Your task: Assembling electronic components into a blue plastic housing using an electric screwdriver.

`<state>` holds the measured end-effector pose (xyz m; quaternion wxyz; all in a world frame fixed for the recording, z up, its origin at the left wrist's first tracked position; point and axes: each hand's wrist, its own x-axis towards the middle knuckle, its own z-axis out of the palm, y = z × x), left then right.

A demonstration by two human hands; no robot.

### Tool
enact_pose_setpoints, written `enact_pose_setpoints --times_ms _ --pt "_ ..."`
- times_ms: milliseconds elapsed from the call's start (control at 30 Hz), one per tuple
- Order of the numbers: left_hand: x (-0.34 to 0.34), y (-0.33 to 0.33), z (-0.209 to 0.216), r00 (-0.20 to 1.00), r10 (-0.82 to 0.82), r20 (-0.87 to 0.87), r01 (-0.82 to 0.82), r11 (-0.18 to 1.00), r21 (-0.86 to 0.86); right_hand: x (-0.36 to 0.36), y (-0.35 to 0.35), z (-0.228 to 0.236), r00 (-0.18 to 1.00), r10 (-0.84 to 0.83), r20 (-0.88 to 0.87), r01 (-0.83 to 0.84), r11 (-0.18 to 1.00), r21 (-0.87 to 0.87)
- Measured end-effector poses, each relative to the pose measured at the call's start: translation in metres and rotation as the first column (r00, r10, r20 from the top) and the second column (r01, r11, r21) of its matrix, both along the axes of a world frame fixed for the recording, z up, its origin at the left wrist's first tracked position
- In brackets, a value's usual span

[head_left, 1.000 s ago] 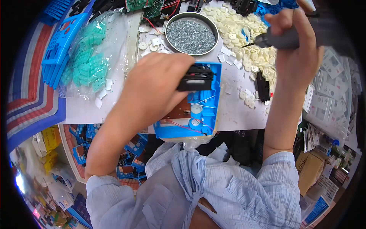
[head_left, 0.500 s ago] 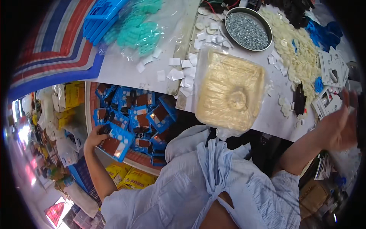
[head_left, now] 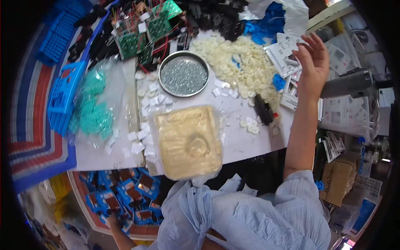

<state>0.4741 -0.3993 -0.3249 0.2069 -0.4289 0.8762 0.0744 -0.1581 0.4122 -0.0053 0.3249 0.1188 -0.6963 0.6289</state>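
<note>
My left hand (head_left: 111,221) is down at the lower edge of a heap of blue cases (head_left: 112,202) with brown-and-white faces. Its fingers are small and dark there, so whether they still grip a case does not show. My right hand (head_left: 315,62) is raised over the right side of the table, fingers loosely bent and thumb apart, with nothing in it. White plastic panels (head_left: 280,54) lie just left of it, and a grey cylindrical tool (head_left: 348,83) is beside the wrist. Before me, a square yellowish pad (head_left: 183,146) wrapped in clear plastic rests on the table's front edge.
A round metal dish (head_left: 183,89) of small silvery parts stands behind the pad. Cream discs (head_left: 250,62) spread to its right, near a black part (head_left: 263,109). Left are a bag of green pieces (head_left: 93,106), a blue plastic frame (head_left: 66,98) and green circuit boards (head_left: 158,27).
The view has swung right. My left hand, which held a blue case above the heap, is now down at the heap's edge. My right hand has risen over the white panels.
</note>
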Motion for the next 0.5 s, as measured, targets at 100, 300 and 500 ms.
enact_pose_setpoints --times_ms 100,300,500 --pt "-0.040 0.051 -0.007 0.985 0.157 0.064 -0.132 0.948 -0.289 -0.042 0.006 -0.013 0.992 -0.121 0.034 0.104 0.942 0.318" --pt "-0.173 0.091 0.067 0.992 0.093 -0.080 -0.064 0.951 0.301 -0.164 0.005 -0.095 0.929 -0.343 -0.142 0.254 0.307 0.917" --pt "-0.262 0.202 0.191 0.928 -0.093 -0.361 0.213 0.927 0.308 -0.184 0.004 -0.084 0.881 -0.454 -0.136 0.247 0.195 0.949"
